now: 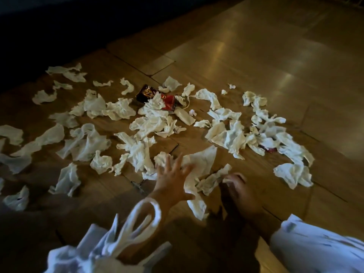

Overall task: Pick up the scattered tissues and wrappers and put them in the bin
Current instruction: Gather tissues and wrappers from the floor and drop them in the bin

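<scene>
Many crumpled white tissues (141, 123) lie scattered across the wooden floor (256, 56). A dark and red snack wrapper (147, 93) sits among them near the middle, and a small red scrap (270, 149) peeks out of the right-hand pile. My left hand (173, 178) hovers with fingers spread over a flat tissue (201, 160) and holds nothing. My right hand (236, 187) is curled around the end of a twisted tissue (212, 179) on the floor. A white plastic bag (94, 251) hangs by its handles (145, 215) from my left forearm. No bin is in view.
The left and far edges of the floor fall into deep shadow. To the right and beyond the tissues the boards are bare and shiny. My white sleeve (315, 247) fills the bottom right corner.
</scene>
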Demonstrator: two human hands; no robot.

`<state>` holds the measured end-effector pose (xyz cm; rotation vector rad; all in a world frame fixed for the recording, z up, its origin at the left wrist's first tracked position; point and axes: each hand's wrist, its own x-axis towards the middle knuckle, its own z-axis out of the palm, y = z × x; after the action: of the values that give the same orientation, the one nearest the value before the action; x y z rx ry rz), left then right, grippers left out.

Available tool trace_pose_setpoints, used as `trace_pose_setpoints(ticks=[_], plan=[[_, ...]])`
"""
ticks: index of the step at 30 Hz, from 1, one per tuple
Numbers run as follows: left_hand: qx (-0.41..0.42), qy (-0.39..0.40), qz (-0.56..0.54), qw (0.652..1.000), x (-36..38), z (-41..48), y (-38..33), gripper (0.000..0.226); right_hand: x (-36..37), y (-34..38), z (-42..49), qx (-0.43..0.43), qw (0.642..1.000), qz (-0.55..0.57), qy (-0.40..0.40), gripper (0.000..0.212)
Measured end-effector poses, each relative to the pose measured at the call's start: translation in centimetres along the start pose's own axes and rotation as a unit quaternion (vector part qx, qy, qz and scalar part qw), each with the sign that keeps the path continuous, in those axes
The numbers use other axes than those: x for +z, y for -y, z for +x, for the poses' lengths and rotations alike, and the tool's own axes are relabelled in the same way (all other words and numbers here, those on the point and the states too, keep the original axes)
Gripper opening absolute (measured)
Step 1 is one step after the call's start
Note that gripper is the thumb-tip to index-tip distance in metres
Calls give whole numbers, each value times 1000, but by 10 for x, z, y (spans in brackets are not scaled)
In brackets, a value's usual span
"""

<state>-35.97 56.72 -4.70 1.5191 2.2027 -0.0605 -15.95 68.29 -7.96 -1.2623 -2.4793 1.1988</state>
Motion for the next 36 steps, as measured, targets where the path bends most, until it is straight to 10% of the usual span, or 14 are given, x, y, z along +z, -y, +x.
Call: trace_pose_setpoints(ticks=[5,14,19,25,36], plan=[[7,-94,-169,981,10,-14,-1,28,-8,16,29,-13,981,42,-189,31],[-101,-323,-406,849,1,-40,33,12,24,31,32,-140,962,-228,55,73],[-234,-241,-212,918,-17,-16,79,29,26,41,34,-135,976,-154,77,50],[-131,-185,-253,941,-2,-20,83,42,26,71,67,-175,976,-133,-9,24],[-236,-379,-552,704,8,-85,106,10,110,179,120,-316,939,-103,85,33]])
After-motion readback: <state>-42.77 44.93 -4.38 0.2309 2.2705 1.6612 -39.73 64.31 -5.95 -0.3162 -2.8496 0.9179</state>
